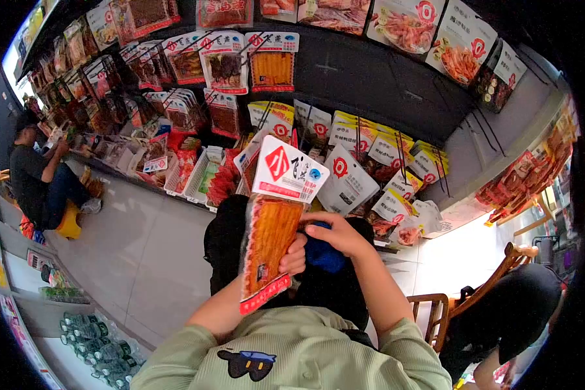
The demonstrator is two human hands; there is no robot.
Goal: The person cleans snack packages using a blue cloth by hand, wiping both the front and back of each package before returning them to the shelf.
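Observation:
My left hand (294, 257) grips a sealed snack packet (271, 237) upright in front of my lap. The packet has a white header with red and black lettering, a clear window over orange-brown strips, and a red bottom band. My left fingers wrap round its right edge; the palm is hidden behind it. Beside the packet's upper right edge, my right hand (342, 235) is closed with thumb and fingers bent. A crumpled blue cloth (325, 253) shows under its palm, seemingly held there.
Snack packets (273, 60) hang on hooks along the dark display wall (344, 71). White baskets (205, 172) hold more packets below. A seated person (36, 169) handles goods at left. Bottled water (101, 348) stands lower left; a wooden chair (439, 318) is at right.

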